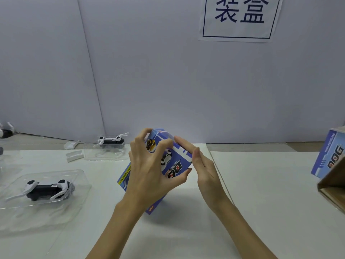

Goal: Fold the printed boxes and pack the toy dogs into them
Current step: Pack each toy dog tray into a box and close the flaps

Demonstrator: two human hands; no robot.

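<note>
Printed box (172,162), blue, tilted at table centre, gripped by left hand (149,169) with curled fingers; right hand (200,163) flat-fingered against its 3 o'clock side; toy dogs in clear trays at 9 o'clock (47,189) and 10 o'clock (111,141); second box (330,156) at 3 o'clock.

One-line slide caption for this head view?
Left hand grips the printed box while the straight-fingered right hand presses its end; two toy dogs wait in clear trays.
</note>
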